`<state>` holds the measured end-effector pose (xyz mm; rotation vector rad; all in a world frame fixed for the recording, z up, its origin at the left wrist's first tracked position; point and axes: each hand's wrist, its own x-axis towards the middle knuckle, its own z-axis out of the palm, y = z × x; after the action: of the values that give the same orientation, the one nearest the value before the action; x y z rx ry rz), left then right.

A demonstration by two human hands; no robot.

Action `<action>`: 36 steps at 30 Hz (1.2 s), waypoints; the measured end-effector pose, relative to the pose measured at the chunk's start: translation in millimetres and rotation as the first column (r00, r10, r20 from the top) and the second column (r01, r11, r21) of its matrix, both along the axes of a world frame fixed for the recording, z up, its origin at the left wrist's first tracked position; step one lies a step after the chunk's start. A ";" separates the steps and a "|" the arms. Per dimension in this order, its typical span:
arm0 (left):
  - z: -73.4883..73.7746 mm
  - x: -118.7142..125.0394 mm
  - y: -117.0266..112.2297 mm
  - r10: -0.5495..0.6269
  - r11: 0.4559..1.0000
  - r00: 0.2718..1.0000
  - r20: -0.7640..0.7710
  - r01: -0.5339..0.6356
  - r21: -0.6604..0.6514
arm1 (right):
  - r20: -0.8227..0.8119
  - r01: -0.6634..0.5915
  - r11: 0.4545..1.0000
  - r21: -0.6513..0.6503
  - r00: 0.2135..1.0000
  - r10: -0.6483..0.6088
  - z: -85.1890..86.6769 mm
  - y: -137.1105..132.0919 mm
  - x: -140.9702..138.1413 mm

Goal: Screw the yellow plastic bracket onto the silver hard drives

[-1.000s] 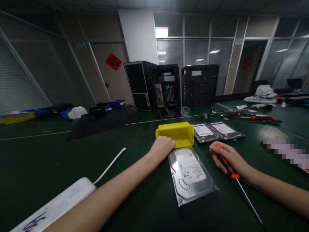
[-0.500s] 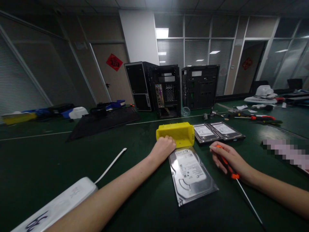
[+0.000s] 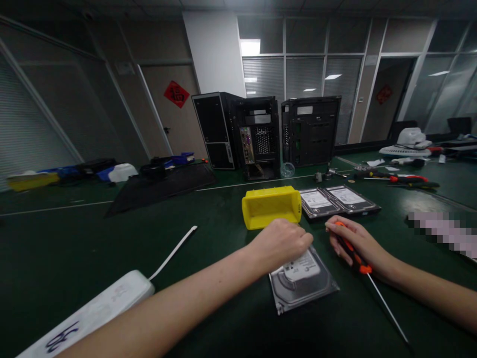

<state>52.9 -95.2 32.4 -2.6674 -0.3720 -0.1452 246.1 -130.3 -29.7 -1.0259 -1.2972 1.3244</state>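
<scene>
My left hand (image 3: 283, 242) is closed over the far half of a silver hard drive (image 3: 309, 288), its fingertips pinched together near the drive's far right edge. Whatever those fingers hold, if anything, is hidden. The drive lies flat on the green table, label up, in what looks like a clear wrap. My right hand (image 3: 354, 243) grips an orange-and-black screwdriver (image 3: 363, 268) by the handle, with the long shaft pointing down toward me. Just beyond the drive, a yellow bin (image 3: 271, 211) rests with its open side facing me.
Two more hard drives (image 3: 335, 201) lie beside the bin. Black computer cases (image 3: 257, 136) stand at the back. A white power strip (image 3: 100, 313) with a cable is at the near left. Several hand tools (image 3: 402, 180) and a white appliance (image 3: 406, 143) occupy the far right.
My left hand has moved from the yellow bin's opening, right and toward me, over the hard drive. My right hand stays almost in place with the screwdriver.
</scene>
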 end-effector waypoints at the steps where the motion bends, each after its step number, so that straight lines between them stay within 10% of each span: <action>1: -1.5 1.7 0.3 -0.007 1.000 1.000 0.010 0.007 -0.005 | 0.003 -0.001 1.000 -0.002 1.000 0.001 0.0 -0.1 0.2; 36: -5.1 2.8 -0.3 0.013 0.983 0.997 0.081 0.002 -0.183 | 0.031 0.000 1.000 0.001 1.000 0.000 3.2 -0.4 -1.4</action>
<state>55.7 -95.5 27.2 -2.8477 -0.4387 -0.2296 244.7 -130.8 -26.5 -1.0489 -1.3214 1.3124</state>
